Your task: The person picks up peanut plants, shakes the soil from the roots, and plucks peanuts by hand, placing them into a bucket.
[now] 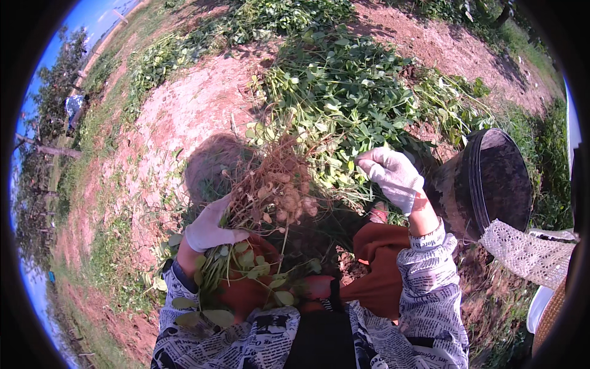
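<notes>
My left hand (209,226), in a white glove, grips the green stems (214,270) of an uprooted peanut plant. Its tangled roots and cluster of pale pods (288,200) point away from me, above my knees. My right hand (389,177), gloved too, is raised to the right of the roots and apart from them. Its fingers are curled together, and nothing shows between them. Behind that hand lies a heap of pulled peanut plants (350,97). A black bucket (479,184) leans to the right of my right hand, its mouth facing right.
A white openwork cloth (530,253) touches the bucket's near rim, beside a woven straw item (551,318) at the right edge. More pulled plants (290,16) lie farther off on bare reddish soil (184,110). A person (76,110) is near trees at far left.
</notes>
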Motion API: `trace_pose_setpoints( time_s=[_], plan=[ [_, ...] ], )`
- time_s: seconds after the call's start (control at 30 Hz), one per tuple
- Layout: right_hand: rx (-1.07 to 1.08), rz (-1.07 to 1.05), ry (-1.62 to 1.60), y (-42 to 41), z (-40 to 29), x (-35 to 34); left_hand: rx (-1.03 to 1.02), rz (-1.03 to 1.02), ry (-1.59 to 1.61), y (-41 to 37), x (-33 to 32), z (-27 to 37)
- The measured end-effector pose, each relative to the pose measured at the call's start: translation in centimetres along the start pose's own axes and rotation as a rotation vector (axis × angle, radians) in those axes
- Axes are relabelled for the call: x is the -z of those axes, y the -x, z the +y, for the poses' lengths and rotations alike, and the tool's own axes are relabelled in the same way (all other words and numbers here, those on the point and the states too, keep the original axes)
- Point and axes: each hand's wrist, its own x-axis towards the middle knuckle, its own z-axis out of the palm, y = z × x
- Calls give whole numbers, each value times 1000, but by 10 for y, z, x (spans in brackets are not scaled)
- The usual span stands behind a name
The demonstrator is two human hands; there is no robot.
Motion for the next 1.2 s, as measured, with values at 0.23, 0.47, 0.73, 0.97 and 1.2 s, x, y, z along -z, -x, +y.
trace_pose_setpoints(
  time_s=[0.23, 0.47, 0.73, 0.97, 1.2],
  plan=[
    [126, 97, 32, -16, -29, -90, -23, -5, -62, -6, -4, 8],
    [122, 106, 196, -23, -25, -103, 27, 23, -79, -2, -7, 12],
    [198, -144, 340, -18, -47, -65, -7, -43, 13, -3, -3, 1],
    [-17, 479, 32, 7, -24, 48, -79, 43, 27, 6, 2, -4],
    [-283, 988, 1153, 55, 38, 139, -34, 23, -30, 1, -1, 4]
  ],
)
